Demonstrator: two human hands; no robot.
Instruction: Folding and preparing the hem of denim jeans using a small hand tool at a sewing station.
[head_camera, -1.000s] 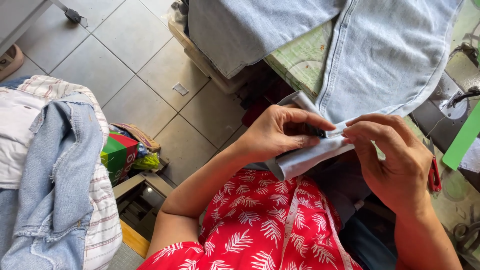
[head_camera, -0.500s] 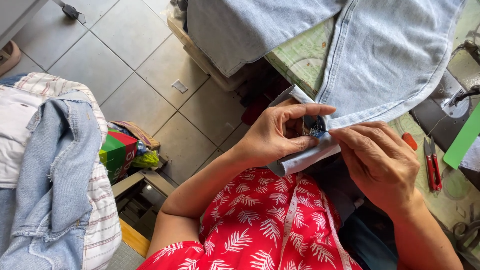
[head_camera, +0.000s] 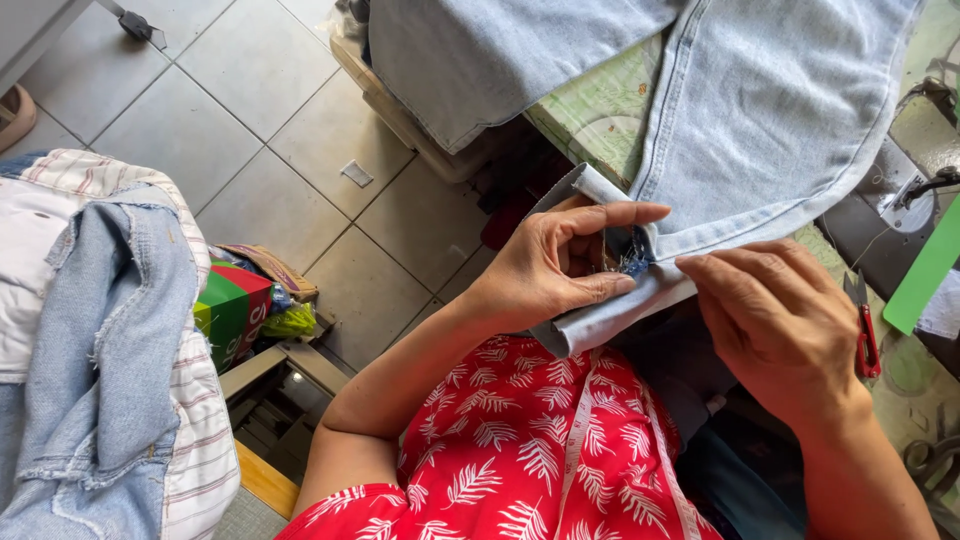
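My left hand pinches the folded hem of a light blue denim garment, thumb and fingers around a frayed dark blue spot. My right hand rests its fingertips on the same hem just right of that spot, gripping the fold. The denim hangs down from the green patterned tabletop. A white measuring tape hangs over my red leaf-print top.
Red-handled thread snips lie on the table by my right hand. Part of a sewing machine and a green strip sit at the right. A pile of denim and striped cloth lies at the left beside a green and red box.
My hands have opened the folded hem, baring the frayed blue spot. My right hand has slid right and down, uncovering the snips.
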